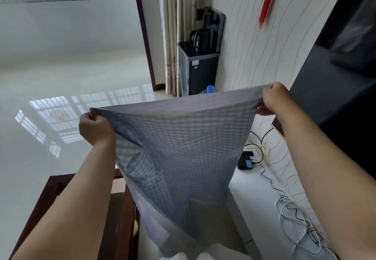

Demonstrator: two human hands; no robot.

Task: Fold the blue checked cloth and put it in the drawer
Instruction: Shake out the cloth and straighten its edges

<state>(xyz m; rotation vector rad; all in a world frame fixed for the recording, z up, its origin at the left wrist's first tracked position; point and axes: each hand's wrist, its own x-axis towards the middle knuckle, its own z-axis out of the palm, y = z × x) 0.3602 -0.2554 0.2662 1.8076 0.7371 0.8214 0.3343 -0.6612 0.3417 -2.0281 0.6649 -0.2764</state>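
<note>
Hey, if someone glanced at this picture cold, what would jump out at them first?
First, the blue checked cloth, held up and spread wide mid-frame, with the left hand and the right hand each gripping a top corner. Behind it a black water dispenser stands by the curtain, and tangled cables lie on the white surface at lower right.

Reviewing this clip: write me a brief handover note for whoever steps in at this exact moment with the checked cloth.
Left hand: grips the cloth's upper left corner.
Right hand: grips the upper right corner, held higher.
Blue checked cloth: stretched open in the air between both hands, hanging down, its lower end trailing out of frame.
Done: cloth picked up and spread out.
Left: every fold, then placing it in the drawer. No drawer can be clearly identified in this view; dark wooden furniture sits below the left arm.
</note>
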